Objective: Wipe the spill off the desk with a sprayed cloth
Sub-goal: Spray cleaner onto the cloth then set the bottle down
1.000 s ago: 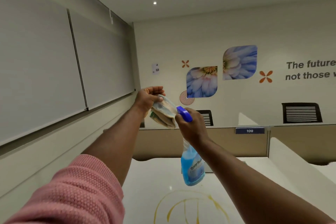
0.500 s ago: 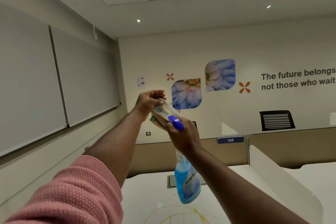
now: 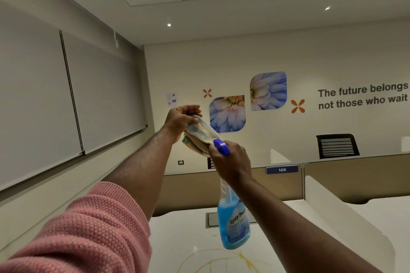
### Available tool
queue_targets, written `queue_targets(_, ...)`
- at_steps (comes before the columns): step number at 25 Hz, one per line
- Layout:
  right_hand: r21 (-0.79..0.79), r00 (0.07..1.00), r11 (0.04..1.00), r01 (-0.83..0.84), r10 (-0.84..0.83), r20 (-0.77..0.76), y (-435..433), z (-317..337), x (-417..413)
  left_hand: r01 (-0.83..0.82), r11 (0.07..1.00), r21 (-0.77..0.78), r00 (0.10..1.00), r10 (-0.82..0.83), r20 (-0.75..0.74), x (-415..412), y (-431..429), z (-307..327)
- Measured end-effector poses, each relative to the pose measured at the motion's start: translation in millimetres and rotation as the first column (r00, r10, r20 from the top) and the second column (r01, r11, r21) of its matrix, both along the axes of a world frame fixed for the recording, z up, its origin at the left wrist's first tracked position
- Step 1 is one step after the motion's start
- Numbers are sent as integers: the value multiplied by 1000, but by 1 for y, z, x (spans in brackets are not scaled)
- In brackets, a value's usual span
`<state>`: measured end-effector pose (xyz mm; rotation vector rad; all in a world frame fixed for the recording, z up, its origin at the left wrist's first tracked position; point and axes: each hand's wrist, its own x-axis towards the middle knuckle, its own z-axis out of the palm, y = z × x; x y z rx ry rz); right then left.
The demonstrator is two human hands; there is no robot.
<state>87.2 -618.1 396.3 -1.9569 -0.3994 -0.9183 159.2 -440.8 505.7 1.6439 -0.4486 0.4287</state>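
- cloth [image 3: 200,134] bunched, held up in the air well above the counter [image 3: 177,239]; left hand [image 3: 180,118] pinches its upper edge, fingers closed on it, rest hangs folded below
- spray bottle [image 3: 233,221] gripped at the neck by right hand [image 3: 230,163], fingers wrapped tight; blue nozzle [image 3: 221,146] touching or just beside the cloth, can't tell which
- spill [image 3: 221,261] is yellow streaks on the near counter, directly below the bottle, untouched, not wiped yet
- risk: nozzle so close to the folded wad, so spray likely wets one small patch only; the rest stays dry and would smear the spill
- risk: if the nozzle slips off the cloth edge, mist goes past toward the far wall or left blinds [image 3: 66,95]
- risk: thin pinch grip; a trigger squeeze pushing the cloth could knock it loose, and it would drop onto the spill
- risk: head is up, spill barely in view at the bottom edge; drips from the bottle could land there unnoticed
- trigger finger hidden behind the hand, can't tell if squeezing
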Motion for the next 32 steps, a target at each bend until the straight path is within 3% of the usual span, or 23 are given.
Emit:
queue_targets(7,27,992,999,26,-22,-122,-10,-20,-1,7,1000,-22,1000,-7,2,2,2,3)
queue_targets(11,46,996,998,-46,49,-70,-7,-31,-3,2,1000,-17,1000,-2,3,6,0,-1)
queue_targets(15,-32,993,993,-116,115,-32,5,-31,-7,4,1000,-7,1000,-4,0,9,-7,-9)
queue_targets(18,-64,995,993,-97,95,-27,7,-33,-6,13,1000,0,1000,-13,-8,9,-11,-14)
queue_targets(25,40,1000,999,-22,22,3,-10,-35,3,14,1000,-10,999,-15,-47,9,-10,-27)
queue_targets(32,-4,997,1000,2,-2,-77,-12,-52,9,-13,1000,4,996,14,-86,16,-7,-54)
